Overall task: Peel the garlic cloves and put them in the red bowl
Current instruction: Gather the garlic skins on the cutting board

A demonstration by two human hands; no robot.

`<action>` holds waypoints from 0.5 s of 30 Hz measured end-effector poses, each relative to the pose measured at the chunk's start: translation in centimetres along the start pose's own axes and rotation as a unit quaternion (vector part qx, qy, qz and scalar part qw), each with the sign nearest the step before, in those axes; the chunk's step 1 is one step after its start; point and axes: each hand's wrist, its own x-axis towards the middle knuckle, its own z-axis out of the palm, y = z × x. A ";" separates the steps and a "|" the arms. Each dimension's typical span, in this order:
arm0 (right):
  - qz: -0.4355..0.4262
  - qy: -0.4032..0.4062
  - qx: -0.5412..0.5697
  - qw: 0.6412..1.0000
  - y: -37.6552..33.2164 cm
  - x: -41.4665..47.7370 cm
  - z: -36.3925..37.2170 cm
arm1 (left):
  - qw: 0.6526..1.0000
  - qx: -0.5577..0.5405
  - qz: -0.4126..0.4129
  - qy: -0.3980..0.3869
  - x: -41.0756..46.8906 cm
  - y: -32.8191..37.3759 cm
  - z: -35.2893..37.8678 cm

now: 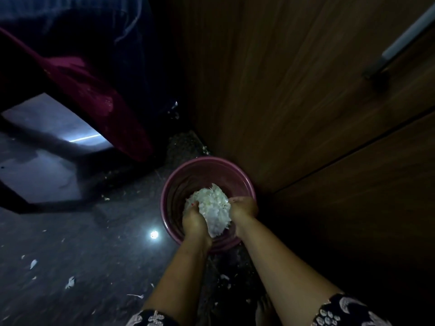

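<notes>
1. Over the red bowl point(170, 184), the left hand point(195, 218) and right hand point(243, 208) curl round a white garlic heap point(213, 204), cupping it between them.
2. It looks light, loose and flaky; scooping from beneath likely keeps it together.

The scene is taken by a single wide-angle camera worn on the head, aimed forward and steeply down. A round pinkish-red plastic bowl point(207, 160) is framed close, just below centre. It is reached from the lower edge by two forearms, whose left hand point(196, 220) and right hand point(242, 208) are cupped round a white heap of garlic bits point(214, 205). Right of the bowl a brown wooden cabinet front point(306, 90) is stretched by the lens; left of it, dark speckled floor point(70, 243) is shown.
</notes>
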 end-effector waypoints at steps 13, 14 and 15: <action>-0.163 0.070 -0.131 0.975 -2.5 -3.7 -2.7 | 0.916 0.365 0.153 0.064 -2.1 1.1 -0.2; -0.173 0.094 -0.142 0.970 -2.6 -4.2 -2.9 | 0.896 0.400 0.175 0.075 -2.6 1.1 -0.5; -0.191 0.105 -0.166 0.962 -2.8 -4.4 -3.0 | 0.882 0.420 0.199 0.078 -2.8 1.1 -0.5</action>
